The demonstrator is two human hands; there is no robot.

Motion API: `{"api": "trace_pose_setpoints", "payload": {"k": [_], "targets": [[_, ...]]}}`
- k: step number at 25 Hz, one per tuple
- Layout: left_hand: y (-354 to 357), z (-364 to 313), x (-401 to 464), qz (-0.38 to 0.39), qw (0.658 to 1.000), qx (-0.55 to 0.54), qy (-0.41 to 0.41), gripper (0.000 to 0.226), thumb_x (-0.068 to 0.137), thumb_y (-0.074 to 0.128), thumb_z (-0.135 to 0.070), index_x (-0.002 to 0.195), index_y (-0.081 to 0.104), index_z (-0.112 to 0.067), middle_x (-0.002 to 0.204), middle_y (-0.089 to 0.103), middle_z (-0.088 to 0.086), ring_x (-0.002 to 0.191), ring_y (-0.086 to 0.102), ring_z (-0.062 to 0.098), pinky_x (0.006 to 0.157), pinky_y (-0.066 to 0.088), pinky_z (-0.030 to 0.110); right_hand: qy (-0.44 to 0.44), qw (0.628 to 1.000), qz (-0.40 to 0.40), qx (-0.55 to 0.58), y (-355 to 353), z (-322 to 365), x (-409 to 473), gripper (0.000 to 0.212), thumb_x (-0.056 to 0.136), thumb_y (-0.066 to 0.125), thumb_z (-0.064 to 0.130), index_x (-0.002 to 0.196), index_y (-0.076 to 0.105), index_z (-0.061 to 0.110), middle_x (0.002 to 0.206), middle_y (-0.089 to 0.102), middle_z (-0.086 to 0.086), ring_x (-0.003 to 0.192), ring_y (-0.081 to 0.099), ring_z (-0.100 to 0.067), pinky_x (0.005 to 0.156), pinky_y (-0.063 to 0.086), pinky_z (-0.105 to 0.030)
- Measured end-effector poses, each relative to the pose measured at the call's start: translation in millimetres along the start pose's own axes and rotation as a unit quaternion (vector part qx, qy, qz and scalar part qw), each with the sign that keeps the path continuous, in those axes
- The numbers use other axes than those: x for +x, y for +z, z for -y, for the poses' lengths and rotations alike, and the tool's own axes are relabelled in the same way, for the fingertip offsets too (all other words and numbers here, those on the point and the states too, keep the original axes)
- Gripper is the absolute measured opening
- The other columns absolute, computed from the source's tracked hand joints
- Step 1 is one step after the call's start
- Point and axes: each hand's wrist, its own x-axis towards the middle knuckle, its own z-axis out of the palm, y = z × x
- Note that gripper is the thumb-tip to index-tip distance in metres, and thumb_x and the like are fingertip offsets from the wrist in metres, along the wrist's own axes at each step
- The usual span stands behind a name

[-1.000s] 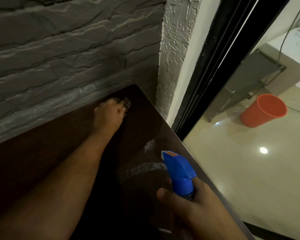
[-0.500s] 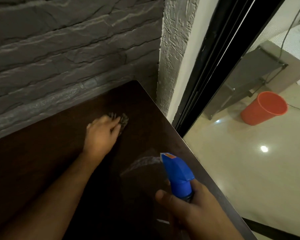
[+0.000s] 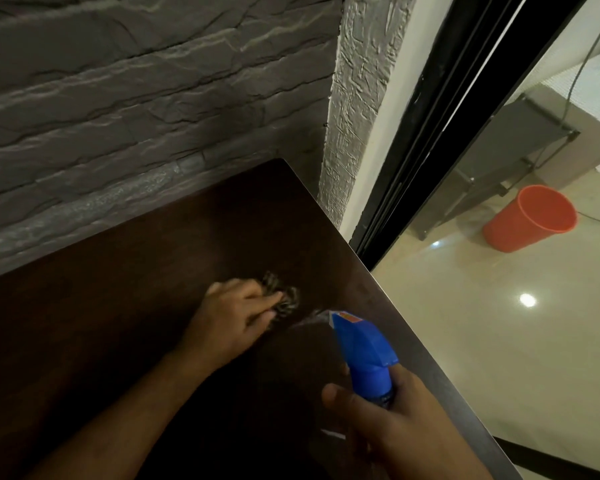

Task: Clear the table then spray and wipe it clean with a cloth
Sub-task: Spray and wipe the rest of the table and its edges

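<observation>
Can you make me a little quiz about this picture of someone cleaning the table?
1. True or false: the left hand presses a cloth on the dark table.
2. What colour is the spray bottle that the right hand holds?
   A green
   B blue
   C yellow
3. Fill in: the orange bucket stands on the ____, not on the table.

Key
1. True
2. B
3. floor
</observation>
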Motion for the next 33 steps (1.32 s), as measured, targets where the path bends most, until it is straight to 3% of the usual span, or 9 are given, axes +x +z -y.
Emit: {"api": "trace_pose_setpoints", "payload": {"k": [3,7,13,15,17,19,22,30,33], "targets": [[-17,45,12,-0.062,0.986,0.033,-0.154,0.039,0.091,0.042,-0.045,0.121,0.063,-0.031,0.094,0.058,-0.007,0.088,0.058,0.019,0.075,0.041,0.038,0.001,1.000,0.001,-0.016,-1,-1,-6,0.030,0.078,0.076,0.026,0.095,0.052,0.032,0.081,0.061,0.002,0.051,0.059,-0.003,0.055,0.050,-0.018],[0,30,86,-0.097,0.955,0.051,-0.277,0.033,0.092,0.050,-0.038,0.122,0.062,-0.031,0.108,0.060,0.003,0.100,0.058,0.028,0.085,0.044,0.041,-0.053,0.997,-0.046,-0.036,-6,-8,-15,0.026,0.077,0.076,0.032,0.092,0.055,0.030,0.072,0.060,0.000,0.051,0.060,-0.007,0.058,0.053,-0.028],[23,-49,29,-0.030,0.994,0.049,-0.097,0.033,0.092,0.053,-0.039,0.124,0.060,-0.034,0.103,0.058,-0.004,0.096,0.054,0.019,0.081,0.037,0.037,-0.074,0.992,-0.075,-0.069,-14,-32,-43,0.022,0.076,0.076,0.037,0.086,0.057,0.031,0.059,0.061,0.004,0.056,0.060,-0.013,0.067,0.055,-0.037],[7,-21,-10,-0.085,0.976,0.047,-0.196,0.031,0.092,0.054,-0.037,0.122,0.062,-0.035,0.101,0.059,-0.006,0.096,0.057,0.019,0.080,0.038,0.038,-0.050,0.994,-0.034,-0.092,-16,-43,-53,0.026,0.076,0.076,0.039,0.090,0.056,0.031,0.069,0.063,0.003,0.061,0.061,-0.013,0.075,0.057,-0.039],[-7,7,-40,-0.132,0.942,0.049,-0.304,0.031,0.093,0.053,-0.037,0.122,0.062,-0.033,0.100,0.057,-0.004,0.097,0.057,0.022,0.080,0.037,0.039,-0.049,0.994,-0.003,-0.095,-18,-51,-64,0.026,0.078,0.075,0.038,0.093,0.055,0.031,0.077,0.064,0.003,0.061,0.062,-0.007,0.069,0.056,-0.029],[-9,12,-50,-0.129,0.927,0.059,-0.347,0.034,0.094,0.051,-0.038,0.125,0.062,-0.030,0.103,0.056,0.000,0.099,0.054,0.025,0.083,0.037,0.041,-0.069,0.994,-0.038,-0.073,-25,-58,-74,0.024,0.077,0.075,0.036,0.090,0.055,0.031,0.071,0.063,0.005,0.052,0.059,-0.001,0.058,0.050,-0.021],[-3,-7,-45,-0.132,0.907,0.064,-0.394,0.036,0.095,0.049,-0.038,0.128,0.059,-0.027,0.114,0.055,0.005,0.106,0.051,0.028,0.089,0.037,0.044,-0.073,0.991,-0.073,-0.085,-37,-73,-85,0.024,0.076,0.076,0.036,0.086,0.056,0.030,0.066,0.061,0.005,0.055,0.058,-0.008,0.060,0.049,-0.025],[15,-59,-88,-0.146,0.927,0.069,-0.339,0.033,0.094,0.051,-0.036,0.123,0.063,-0.028,0.100,0.056,-0.002,0.097,0.054,0.023,0.083,0.036,0.042,-0.055,0.984,0.081,-0.150,-20,-96,-101,0.031,0.073,0.077,0.042,0.097,0.057,0.038,0.096,0.069,0.004,0.082,0.068,-0.011,0.089,0.057,-0.038],[18,-61,-94,-0.140,0.920,0.065,-0.360,0.033,0.094,0.051,-0.036,0.124,0.063,-0.027,0.099,0.055,-0.003,0.097,0.053,0.022,0.084,0.035,0.042,-0.073,0.991,0.060,-0.097,-23,-94,-102,0.030,0.073,0.077,0.040,0.095,0.057,0.039,0.090,0.070,0.001,0.071,0.067,-0.012,0.082,0.060,-0.042]]}}
